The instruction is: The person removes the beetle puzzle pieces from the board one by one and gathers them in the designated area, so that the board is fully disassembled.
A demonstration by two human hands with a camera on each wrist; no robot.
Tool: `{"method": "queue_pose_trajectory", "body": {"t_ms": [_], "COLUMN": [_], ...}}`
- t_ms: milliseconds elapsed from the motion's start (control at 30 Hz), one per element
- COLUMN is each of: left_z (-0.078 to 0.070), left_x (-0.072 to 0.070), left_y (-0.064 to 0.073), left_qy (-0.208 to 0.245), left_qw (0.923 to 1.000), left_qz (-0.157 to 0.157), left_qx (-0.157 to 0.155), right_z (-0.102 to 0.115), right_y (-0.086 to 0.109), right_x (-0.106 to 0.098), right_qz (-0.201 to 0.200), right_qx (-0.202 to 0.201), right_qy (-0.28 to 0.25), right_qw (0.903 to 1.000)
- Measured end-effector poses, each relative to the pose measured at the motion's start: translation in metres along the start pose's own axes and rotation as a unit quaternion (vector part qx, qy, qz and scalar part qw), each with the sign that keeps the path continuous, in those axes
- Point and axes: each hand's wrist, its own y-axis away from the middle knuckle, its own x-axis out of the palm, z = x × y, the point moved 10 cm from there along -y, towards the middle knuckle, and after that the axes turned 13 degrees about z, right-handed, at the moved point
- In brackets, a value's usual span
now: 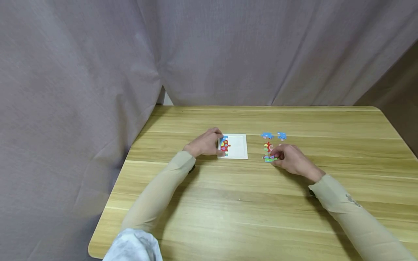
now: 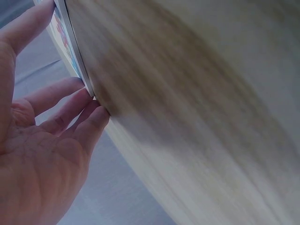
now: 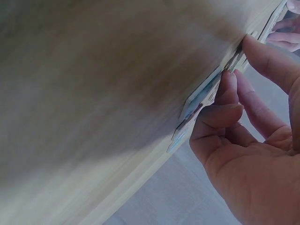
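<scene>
A white square puzzle tray (image 1: 237, 146) lies on the table, with a joined strip of blue, red and white puzzle (image 1: 225, 143) along its left side. My left hand (image 1: 205, 142) holds the tray by that side, thumb at the near corner and fingertips at the far one. To the right, my right hand (image 1: 295, 160) pinches a green and purple puzzle piece (image 1: 269, 158) between thumb and fingers, low over the table. Just beyond it lies a red piece (image 1: 268, 146), and my right fingers partly cover another behind them.
Two blue puzzle pieces, one left (image 1: 267, 135) and one right (image 1: 282, 136), lie farther back. The wooden table (image 1: 209, 203) ends at a grey curtain (image 1: 222, 54) behind and to the left.
</scene>
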Motion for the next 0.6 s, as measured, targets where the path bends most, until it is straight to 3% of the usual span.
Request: {"method": "queue_pose_trajectory", "body": {"t_ms": [367,600], "left_z": [0.004,0.002], "left_x": [0.002,0.008], "left_y": [0.000,0.000], "left_qy": [0.008,0.011], "left_qw": [0.9999,0.9999], "left_qz": [-0.007,-0.009], "left_qx": [-0.008,-0.008], "right_z": [0.003,0.018], "right_y": [-0.006,-0.025], "right_x": [-0.004,-0.005], "right_qz": [0.006,-0.004], "right_qx": [0.004,-0.007], "right_qy": [-0.005,-0.001], "right_qw": [1.0000,1.0000]}}
